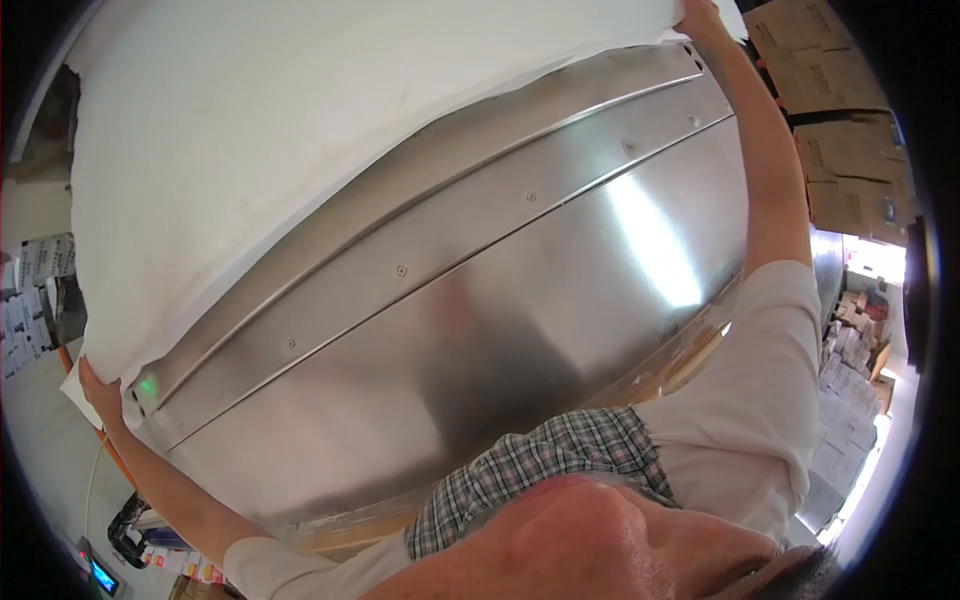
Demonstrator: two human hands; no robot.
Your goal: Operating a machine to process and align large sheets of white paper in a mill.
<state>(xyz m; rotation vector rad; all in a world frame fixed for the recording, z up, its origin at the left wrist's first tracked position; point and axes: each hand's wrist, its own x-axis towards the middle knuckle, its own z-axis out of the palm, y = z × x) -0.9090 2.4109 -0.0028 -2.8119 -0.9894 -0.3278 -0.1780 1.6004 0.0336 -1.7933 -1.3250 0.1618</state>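
A large white sheet that looks like cloth (250,130) spreads over the far part of a shiny metal surface (480,310). Its near edge bows in a long curve between my hands. At the far left, my left hand (103,396) is closed on the near left corner of the sheet. With that arm stretched far out, my right hand (700,22) grips the sheet's edge at the upper right; its fingertips are partly hidden by the cloth and the picture's rim. Green light shines on the metal beside my left hand.
A raised metal lip and a row of screws (402,271) run across the surface. Stacked cardboard boxes (845,150) stand at the right, with more piled goods (845,440) below them. A small lit screen (103,576) is at the lower left, near white printed packages (28,330).
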